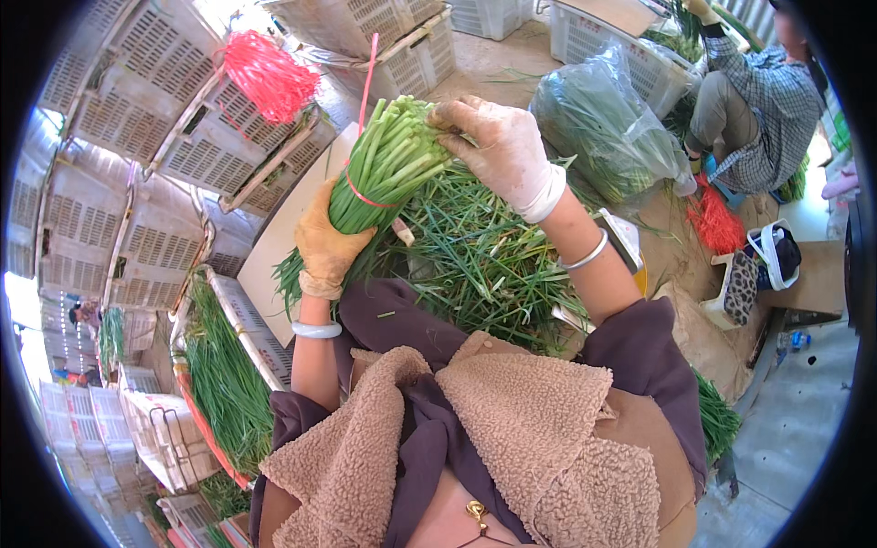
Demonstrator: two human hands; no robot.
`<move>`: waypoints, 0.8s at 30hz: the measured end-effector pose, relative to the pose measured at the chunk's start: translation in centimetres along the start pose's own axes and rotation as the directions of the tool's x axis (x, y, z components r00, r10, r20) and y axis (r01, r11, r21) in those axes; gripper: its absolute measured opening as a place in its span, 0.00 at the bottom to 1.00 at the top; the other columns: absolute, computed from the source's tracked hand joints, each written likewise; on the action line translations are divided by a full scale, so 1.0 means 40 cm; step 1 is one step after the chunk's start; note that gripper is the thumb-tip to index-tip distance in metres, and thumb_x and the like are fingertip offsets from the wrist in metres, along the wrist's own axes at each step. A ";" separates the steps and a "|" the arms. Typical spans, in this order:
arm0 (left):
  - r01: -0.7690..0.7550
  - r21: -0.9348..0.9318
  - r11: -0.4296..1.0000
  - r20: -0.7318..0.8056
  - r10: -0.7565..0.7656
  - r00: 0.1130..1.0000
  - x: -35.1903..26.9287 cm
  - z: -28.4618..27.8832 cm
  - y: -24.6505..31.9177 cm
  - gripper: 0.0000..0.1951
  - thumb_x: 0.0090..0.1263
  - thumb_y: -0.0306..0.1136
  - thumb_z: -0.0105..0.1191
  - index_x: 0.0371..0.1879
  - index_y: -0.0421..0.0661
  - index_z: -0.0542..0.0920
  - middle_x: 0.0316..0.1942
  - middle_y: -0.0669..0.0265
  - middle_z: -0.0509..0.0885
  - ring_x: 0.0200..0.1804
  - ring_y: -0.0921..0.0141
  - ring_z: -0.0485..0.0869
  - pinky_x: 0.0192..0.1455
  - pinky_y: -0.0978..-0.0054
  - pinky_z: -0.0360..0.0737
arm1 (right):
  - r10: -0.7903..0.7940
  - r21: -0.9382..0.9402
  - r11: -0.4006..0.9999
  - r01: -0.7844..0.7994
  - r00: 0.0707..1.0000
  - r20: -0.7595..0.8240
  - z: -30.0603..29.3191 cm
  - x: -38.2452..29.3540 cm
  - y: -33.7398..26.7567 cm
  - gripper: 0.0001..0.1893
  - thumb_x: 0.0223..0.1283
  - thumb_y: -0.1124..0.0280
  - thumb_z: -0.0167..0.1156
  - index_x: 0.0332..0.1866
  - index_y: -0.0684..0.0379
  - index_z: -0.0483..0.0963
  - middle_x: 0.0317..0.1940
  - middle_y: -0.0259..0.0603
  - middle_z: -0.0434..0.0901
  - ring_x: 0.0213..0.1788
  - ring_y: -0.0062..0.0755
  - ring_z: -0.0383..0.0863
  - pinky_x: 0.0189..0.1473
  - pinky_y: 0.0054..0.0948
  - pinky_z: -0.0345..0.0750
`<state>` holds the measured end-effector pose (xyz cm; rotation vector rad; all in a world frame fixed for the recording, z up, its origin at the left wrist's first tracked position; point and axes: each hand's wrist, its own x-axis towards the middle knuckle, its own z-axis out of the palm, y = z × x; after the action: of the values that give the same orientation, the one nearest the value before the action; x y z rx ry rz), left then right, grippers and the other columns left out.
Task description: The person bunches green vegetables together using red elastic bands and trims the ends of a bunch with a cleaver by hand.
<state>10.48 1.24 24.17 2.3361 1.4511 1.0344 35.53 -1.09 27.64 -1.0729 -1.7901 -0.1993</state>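
Observation:
A thick bundle of green stalks (390,161), probably garlic chives, is held up before me with its pale cut ends towards the upper right. A pink plastic tie (366,195) circles it, and one loose end sticks upward. My left hand (329,243), in a stained yellowish glove, grips the bundle below the tie. At the cut ends, the fingertips of my right hand (503,147), in a soiled white glove, touch the stalks; whether they pinch one is hidden. Beneath both hands lies a heap of loose green leaves and trimmings (486,253).
Stacked white plastic crates (157,103) line the left, with a hank of pink ties (270,75) hanging there. A crate of long greens (226,370) stands at my left. A plastic bag of greens (603,130) and a seated co-worker (760,116) are at upper right. A low stool (733,288) stands right.

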 end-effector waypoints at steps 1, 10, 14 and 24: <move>-0.005 0.009 1.000 0.020 0.005 1.000 0.005 0.013 -0.003 0.35 0.35 0.29 0.67 0.51 0.44 0.73 0.39 0.57 0.82 0.43 0.62 0.82 0.48 0.69 0.75 | -0.024 -0.119 0.992 0.030 0.998 0.056 -0.007 0.000 0.004 0.05 0.49 0.71 0.57 0.33 0.55 0.73 0.26 0.37 0.76 0.30 0.39 0.79 0.31 0.33 0.75; -0.041 -0.168 0.985 0.186 0.073 0.980 0.049 0.087 -0.018 0.36 0.36 0.33 0.68 0.52 0.46 0.73 0.39 0.57 0.81 0.43 0.62 0.81 0.48 0.69 0.76 | -0.132 -0.198 0.970 0.138 0.990 0.043 -0.038 -0.009 0.054 0.02 0.49 0.75 0.58 0.27 0.60 0.73 0.22 0.35 0.76 0.25 0.29 0.79 0.26 0.24 0.74; -0.068 -0.283 0.957 0.217 0.132 0.967 0.059 0.103 0.002 0.37 0.36 0.31 0.68 0.53 0.41 0.72 0.40 0.58 0.81 0.44 0.64 0.80 0.50 0.70 0.75 | 0.509 0.734 0.578 -0.358 0.861 0.019 -0.081 -0.011 0.057 0.02 0.52 0.83 0.59 0.31 0.67 0.76 0.23 0.33 0.78 0.26 0.16 0.74 0.28 0.17 0.72; -0.091 -0.110 0.990 0.345 0.124 0.930 0.060 0.105 -0.005 0.37 0.34 0.33 0.68 0.52 0.48 0.73 0.38 0.58 0.82 0.43 0.62 0.81 0.49 0.70 0.75 | -0.161 -0.078 0.975 0.210 0.897 0.411 -0.120 0.018 0.042 0.08 0.50 0.68 0.58 0.37 0.53 0.75 0.26 0.39 0.76 0.31 0.40 0.80 0.31 0.35 0.76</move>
<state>13.75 4.14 22.08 2.4007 1.1278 0.6442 39.89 -2.38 30.01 -1.0821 -2.2825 -0.2154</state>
